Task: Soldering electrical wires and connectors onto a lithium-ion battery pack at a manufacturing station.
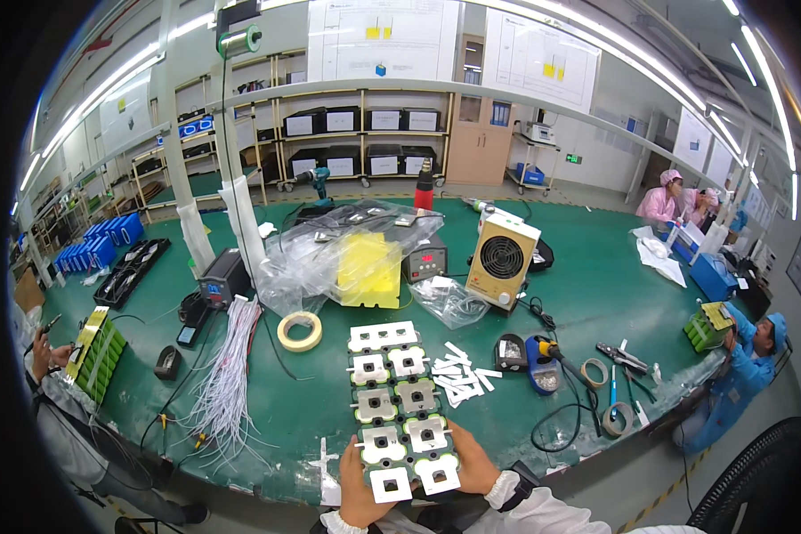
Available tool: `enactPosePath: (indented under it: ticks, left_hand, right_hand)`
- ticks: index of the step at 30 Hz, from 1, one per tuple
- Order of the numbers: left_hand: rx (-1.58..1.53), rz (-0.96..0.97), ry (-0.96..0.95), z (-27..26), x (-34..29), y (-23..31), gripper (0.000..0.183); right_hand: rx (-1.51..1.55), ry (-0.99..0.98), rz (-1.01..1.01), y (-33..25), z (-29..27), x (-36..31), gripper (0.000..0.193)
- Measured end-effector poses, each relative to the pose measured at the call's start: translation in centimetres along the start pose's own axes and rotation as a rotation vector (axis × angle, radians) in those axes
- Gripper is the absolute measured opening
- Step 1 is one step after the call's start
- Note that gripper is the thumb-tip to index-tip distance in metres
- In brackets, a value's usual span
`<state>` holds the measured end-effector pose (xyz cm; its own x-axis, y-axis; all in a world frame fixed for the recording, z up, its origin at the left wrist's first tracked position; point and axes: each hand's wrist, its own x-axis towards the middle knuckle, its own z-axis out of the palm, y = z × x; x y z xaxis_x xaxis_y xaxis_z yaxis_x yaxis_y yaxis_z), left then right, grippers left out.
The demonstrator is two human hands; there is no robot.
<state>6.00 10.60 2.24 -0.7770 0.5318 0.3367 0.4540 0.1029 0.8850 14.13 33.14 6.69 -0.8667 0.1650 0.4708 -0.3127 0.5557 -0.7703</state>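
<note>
A long battery pack stands at the front of the green bench, its top showing two rows of metal tabs, white squares and black spacers. My left hand is closed against its near left side. On the near right side, my right hand is wrapped round the pack's edge. The fingers of both hands are partly hidden by the pack. Just right of the pack lies a loose pile of white strips. Beyond its far left corner is a roll of cream tape.
A bundle of white wires lies left. A soldering iron rests in its blue stand, right. Behind are a yellow sheet under plastic and a beige fan unit. Co-workers handle green packs at both sides.
</note>
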Motion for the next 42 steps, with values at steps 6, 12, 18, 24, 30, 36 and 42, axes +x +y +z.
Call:
enactPosePath:
  ticks: [6, 12, 18, 24, 30, 36, 42]
  left_hand:
    - [0.367, -0.018, -0.248, -5.9, 0.5, 1.1, 0.121]
    - [0.697, 0.111, -0.082, -14.0, 7.3, -1.9, 0.05]
    - [1.191, 0.357, -0.096, -15.5, 16.5, -9.3, 0.026]
    - [1.244, 0.346, -0.258, -16.2, 17.3, -12.1, 0.012]
    - [1.282, 0.415, -0.344, -17.8, 17.6, -11.9, 0.014]
    - [1.557, 0.438, -0.484, -17.8, 18.2, -10.2, 0.005]
    - [0.77, 0.192, 0.135, -15.6, 15.1, -3.2, 0.01]
  right_hand:
    - [0.112, -0.208, -0.091, -0.4, -2.1, -1.1, 0.073]
    - [-0.075, -0.045, 0.392, 2.9, -4.7, -9.2, 0.078]
    - [-0.61, 0.099, 0.069, 4.0, -3.3, -10.4, 0.035]
    - [-0.502, 0.33, -0.019, 3.2, -3.6, -10.4, 0.036]
    - [-0.476, 0.301, -0.022, 3.5, -3.5, -10.5, 0.033]
    - [-0.493, 0.309, -0.004, 2.6, -3.4, -10.3, 0.029]
    - [-0.462, 0.297, 0.085, 2.6, -3.7, -10.4, 0.025]
